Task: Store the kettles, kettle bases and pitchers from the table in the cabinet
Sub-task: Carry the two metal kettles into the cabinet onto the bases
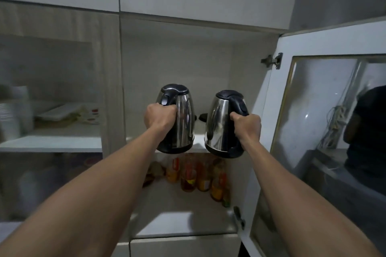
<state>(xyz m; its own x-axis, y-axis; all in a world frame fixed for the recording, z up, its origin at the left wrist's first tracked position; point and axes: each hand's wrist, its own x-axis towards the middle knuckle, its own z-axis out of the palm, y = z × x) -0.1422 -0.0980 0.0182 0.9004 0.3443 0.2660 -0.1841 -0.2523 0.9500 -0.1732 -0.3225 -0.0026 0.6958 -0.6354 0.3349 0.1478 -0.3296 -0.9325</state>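
I face the cabinet [208,58], door [277,110] open on my right. At the upper shelf [199,145] front edge, not yet set down, hang the left kettle [184,123] and right kettle [218,127], my left hand [159,119] and right hand [247,126] each curled round a handle. Placing step, I judge: next, push both in and set them upright.
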